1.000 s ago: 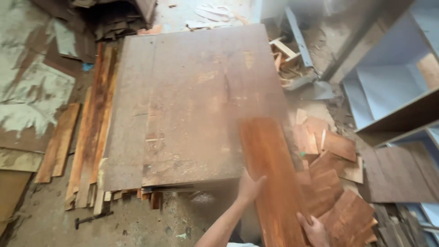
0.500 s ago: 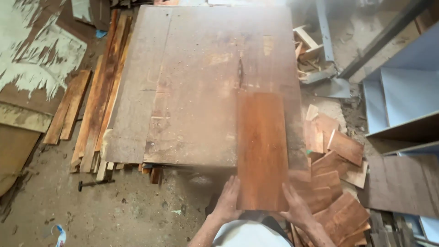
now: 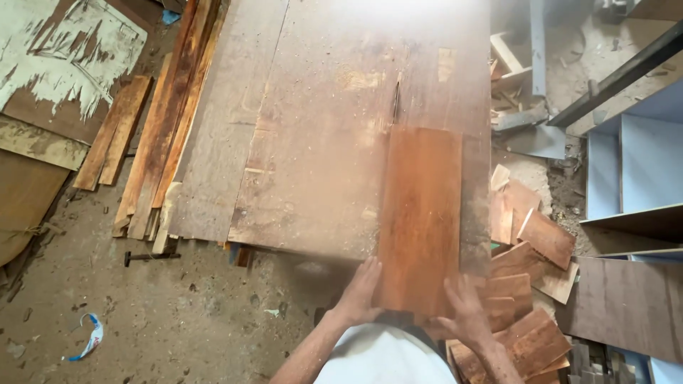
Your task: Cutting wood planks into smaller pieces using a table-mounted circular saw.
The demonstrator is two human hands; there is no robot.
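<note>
Since the earlier frame the reddish-brown rectangular wooden board (image 3: 420, 220) has come down flat onto the large dusty grey-brown plywood sheet (image 3: 313, 135), overhanging its near edge. Left hand (image 3: 359, 291) and right hand (image 3: 462, 309) grip its near end, fingers spread. Aligning it likely needs a forward push. Thumbs and the underside are hidden.

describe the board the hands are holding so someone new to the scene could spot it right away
Find the big dusty table saw top filling the middle. On its near right side lies a reddish-brown board, lengthwise, gripped at its near end by the left hand and right hand. It is cleaner and redder than the grey surface.
</note>
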